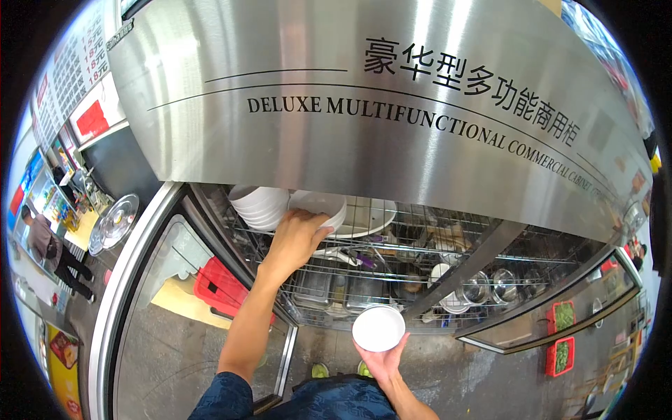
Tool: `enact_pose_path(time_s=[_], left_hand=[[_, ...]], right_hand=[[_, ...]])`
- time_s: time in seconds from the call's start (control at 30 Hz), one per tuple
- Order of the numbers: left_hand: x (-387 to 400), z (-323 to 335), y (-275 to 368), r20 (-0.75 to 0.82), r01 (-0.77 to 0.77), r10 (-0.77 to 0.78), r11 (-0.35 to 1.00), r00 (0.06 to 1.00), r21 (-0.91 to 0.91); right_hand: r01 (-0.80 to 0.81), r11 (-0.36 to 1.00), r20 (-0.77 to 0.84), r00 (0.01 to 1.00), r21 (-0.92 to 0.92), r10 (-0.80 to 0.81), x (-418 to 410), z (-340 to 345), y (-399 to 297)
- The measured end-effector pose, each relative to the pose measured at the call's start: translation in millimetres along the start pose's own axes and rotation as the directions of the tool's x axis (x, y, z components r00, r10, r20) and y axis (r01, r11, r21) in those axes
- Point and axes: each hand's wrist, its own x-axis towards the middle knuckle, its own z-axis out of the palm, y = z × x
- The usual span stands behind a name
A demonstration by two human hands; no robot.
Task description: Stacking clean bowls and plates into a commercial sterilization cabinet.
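Observation:
My left hand [296, 239] reaches into the steel cabinet [294, 136]. Its fingers curl over the front rim of a white bowl [328, 202] on a wire shelf, with the thumb on the outside. Just left of that bowl is a stack of nested white bowls [260, 207]. In front of my body, lower down and outside the cabinet, my right hand [386, 362] holds a small white bowl [379, 328] from beneath, its round opening facing up. A large white dish [367, 223] lies on the shelf right of my left hand.
Glass doors stand open on the left [173, 336] and right [556, 315]. A lower rack carries metal trays [312, 289]; metal pots [475, 287] sit farther right. Red baskets of greens [562, 357] are on the floor at right. Another person [50, 241] stands far left.

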Motion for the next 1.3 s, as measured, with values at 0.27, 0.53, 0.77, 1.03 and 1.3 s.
enact_pose_path(time_s=[0.27, 0.53, 0.77, 1.03, 1.3], left_hand=[[4, -1, 4, 0.061, -0.005, 0.001, 0.998, 0.998, 0.066], [3, 2, -1, 0.079, -0.003, -0.001, 0.999, 0.997, 0.044], [-2, 8, -12, -0.009, 0.035, -0.034, 0.998, 0.999, 0.050], [-6, 10, -9, 0.046, 0.129, -0.125, 0.988, 0.991, -0.088], [-6, 6, -12, 0.009, 0.142, -0.142, 0.986, 0.990, -0.091]], right_hand=[[0.009, 1.000, -0.014, 1.000, -0.009, -0.009, -2, -2, -1], [0.028, 0.999, -0.009, 1.000, -0.025, -0.028, -3, 0, -1], [0.003, 1.000, 0.005, 1.000, -0.023, -0.003, 0, -6, 2], [0.001, 0.999, -0.053, 0.999, -0.053, -0.003, 0, -3, 5], [-0.003, 0.999, -0.029, 1.000, -0.047, 0.001, 3, -4, 3]])
